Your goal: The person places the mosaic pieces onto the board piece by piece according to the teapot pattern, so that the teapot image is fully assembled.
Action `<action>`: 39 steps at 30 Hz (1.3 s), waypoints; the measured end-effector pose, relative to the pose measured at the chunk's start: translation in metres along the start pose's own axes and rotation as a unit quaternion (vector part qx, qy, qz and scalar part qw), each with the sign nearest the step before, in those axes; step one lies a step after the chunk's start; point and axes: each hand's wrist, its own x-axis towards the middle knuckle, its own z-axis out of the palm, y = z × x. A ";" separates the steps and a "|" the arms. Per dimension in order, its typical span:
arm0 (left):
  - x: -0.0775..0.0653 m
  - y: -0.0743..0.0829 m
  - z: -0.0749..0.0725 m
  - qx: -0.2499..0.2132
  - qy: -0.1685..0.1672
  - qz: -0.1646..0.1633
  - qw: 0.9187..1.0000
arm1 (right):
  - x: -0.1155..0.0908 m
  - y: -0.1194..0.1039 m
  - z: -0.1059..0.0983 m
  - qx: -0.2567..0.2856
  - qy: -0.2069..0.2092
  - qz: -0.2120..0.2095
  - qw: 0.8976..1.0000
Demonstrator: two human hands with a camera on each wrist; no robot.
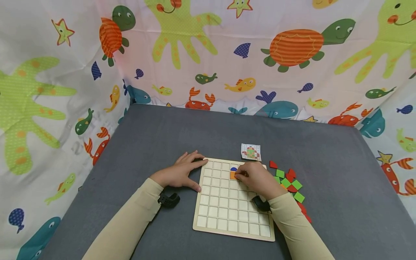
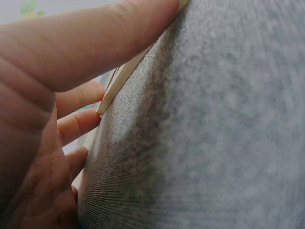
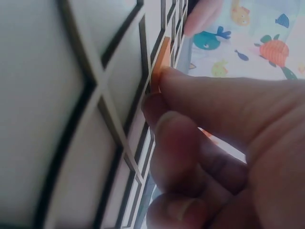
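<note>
A wooden grid board (image 1: 214,202) with pale square cells lies on the grey table. My left hand (image 1: 182,171) is spread at its upper left corner, thumb and fingertips touching the rim. The left wrist view shows those fingers (image 2: 78,125) fairly straight against the board's edge. Over the upper part of the grid, my right hand (image 1: 258,180) pinches an orange square tile (image 1: 232,175) between thumb and finger. In the right wrist view the orange tile (image 3: 161,59) stands tilted against the cells. Just above it, a blue rounded piece (image 1: 233,169) sits in the top row, partly hidden.
Loose green tiles (image 1: 299,197) and red pieces (image 1: 273,164) lie scattered right of the board, some hidden by the right arm. A small printed pattern card (image 1: 251,152) lies beyond the board's far edge. A patterned curtain (image 1: 208,54) borders the table.
</note>
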 end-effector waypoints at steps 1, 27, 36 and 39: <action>0.000 -0.001 0.000 0.001 -0.001 -0.001 1.000 | 0.000 0.000 0.000 0.000 0.000 0.000 1.000; 0.000 0.001 0.000 -0.004 0.000 0.001 1.000 | -0.024 0.046 -0.047 -0.001 0.035 0.142 0.989; 0.000 0.001 -0.001 -0.002 0.002 0.005 1.000 | -0.031 0.072 -0.053 -0.045 0.040 0.170 0.984; 0.000 0.001 -0.001 -0.002 0.002 0.003 1.000 | -0.030 0.073 -0.052 -0.056 0.037 0.167 0.984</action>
